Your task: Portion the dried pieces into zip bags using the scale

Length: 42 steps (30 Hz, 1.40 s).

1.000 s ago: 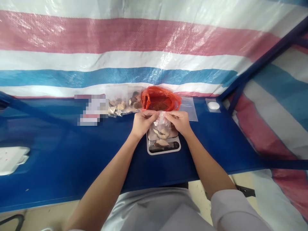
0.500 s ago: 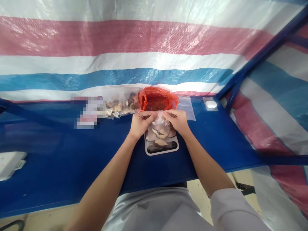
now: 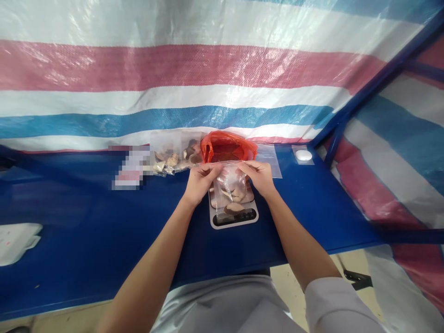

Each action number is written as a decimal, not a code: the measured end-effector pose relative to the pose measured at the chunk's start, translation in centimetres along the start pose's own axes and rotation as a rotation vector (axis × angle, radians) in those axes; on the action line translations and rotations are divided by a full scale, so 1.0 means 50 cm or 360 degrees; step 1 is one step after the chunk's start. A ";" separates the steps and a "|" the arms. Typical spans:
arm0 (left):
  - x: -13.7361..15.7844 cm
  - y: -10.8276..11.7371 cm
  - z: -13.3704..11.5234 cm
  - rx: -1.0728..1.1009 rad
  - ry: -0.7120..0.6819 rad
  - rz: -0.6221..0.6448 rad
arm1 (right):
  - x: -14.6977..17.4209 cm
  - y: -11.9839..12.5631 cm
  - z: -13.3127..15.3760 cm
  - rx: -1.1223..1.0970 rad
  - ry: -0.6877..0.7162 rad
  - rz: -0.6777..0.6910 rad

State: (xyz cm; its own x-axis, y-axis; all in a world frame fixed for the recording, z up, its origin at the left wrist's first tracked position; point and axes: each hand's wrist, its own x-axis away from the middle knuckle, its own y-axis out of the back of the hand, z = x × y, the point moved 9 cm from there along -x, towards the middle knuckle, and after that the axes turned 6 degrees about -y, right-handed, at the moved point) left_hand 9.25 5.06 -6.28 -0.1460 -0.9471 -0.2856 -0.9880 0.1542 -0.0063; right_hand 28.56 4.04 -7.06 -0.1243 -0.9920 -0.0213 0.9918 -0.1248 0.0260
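Note:
A clear zip bag [image 3: 222, 196] with several pale, dried-looking slices [image 3: 236, 194] in it hangs from both hands above a white kitchen scale [image 3: 217, 225]. My left hand [image 3: 200, 182] pinches the top edge of the bag at its left side. At the right side of the same edge, my right hand [image 3: 259, 175] is closed on the bag with thumb and fingers. The bag covers part of the scale's plate and its black display strip. Just behind the hands, an open red plastic bag [image 3: 229, 143] stands with brownish contents partly hidden.
Filled clear bags [image 3: 169, 159] lie left of the red bag. A flat clear bag [image 3: 272, 159] is to its right, and a white oval object [image 3: 304, 155] lies farther right. A white plastic case [image 3: 17, 243] sits at the left of the blue table [image 3: 104, 254]. Striped sheeting [image 3: 173, 69] hangs behind.
The view has tilted up slightly, so everything sits lower. Both hands keep hold of the bag's top edge, with the right thumb and fingers slightly farther right. The slices have shifted a little.

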 end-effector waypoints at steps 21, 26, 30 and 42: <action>-0.015 0.013 -0.041 0.0059 -0.0058 -0.0144 | 0.013 -0.031 0.003 0.0011 -0.0150 0.0224; -0.031 0.045 -0.043 0.0225 0.0058 -0.0232 | 0.015 -0.077 0.013 0.0084 -0.0097 0.0456; -0.044 0.085 -0.053 0.0145 0.0022 -0.0267 | -0.004 -0.109 0.034 0.0104 -0.0017 0.0457; -0.073 0.259 -0.148 -0.1224 -0.0495 -0.0186 | -0.122 -0.212 0.099 0.0063 0.0142 0.0440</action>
State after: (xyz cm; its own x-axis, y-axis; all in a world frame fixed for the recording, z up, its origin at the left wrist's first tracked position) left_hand -3.37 8.42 1.76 -0.1315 -0.8069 -0.5759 -0.7712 -0.2817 0.5709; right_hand 18.65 11.31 -2.26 0.1552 -0.9832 -0.0959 0.9856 0.1475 0.0822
